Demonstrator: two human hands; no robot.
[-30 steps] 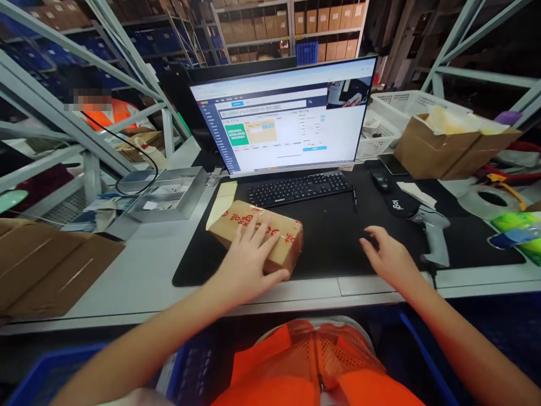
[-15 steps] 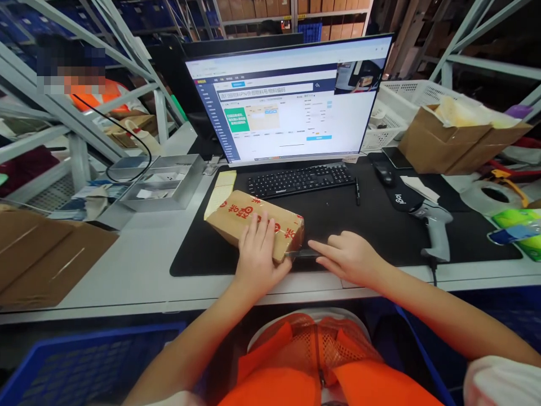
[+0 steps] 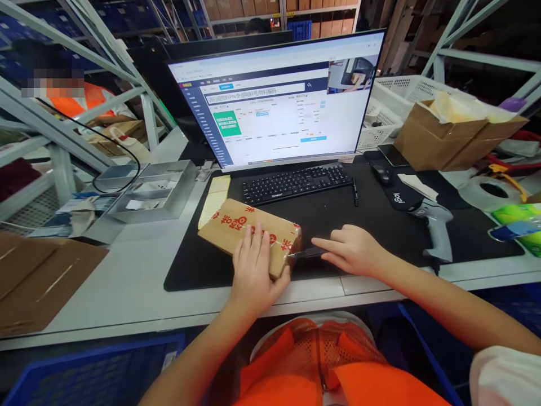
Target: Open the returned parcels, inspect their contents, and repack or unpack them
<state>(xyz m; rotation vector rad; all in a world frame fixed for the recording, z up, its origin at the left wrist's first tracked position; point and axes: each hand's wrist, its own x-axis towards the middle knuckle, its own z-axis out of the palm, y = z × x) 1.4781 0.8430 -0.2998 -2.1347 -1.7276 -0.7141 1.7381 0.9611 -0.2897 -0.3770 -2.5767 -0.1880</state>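
Observation:
A small brown cardboard box with red printed characters and shiny clear tape lies on the black desk mat. My left hand holds it down, fingers stretched over its top and thumb at the near right corner. In my right hand is a utility knife with a dark handle, gripped with the index finger along it. Its thin blade points left and its tip touches the right end of the box. Part of the handle is hidden by my fingers.
A keyboard and pen lie before the monitor. On the right are a mouse, barcode scanner, tape roll and open carton. Left: a grey tray, another carton. A co-worker is beyond the frame.
The knife blade has come up to the right end of the box and shows more plainly. The box has turned slightly under my left hand. The camera view has shifted a little.

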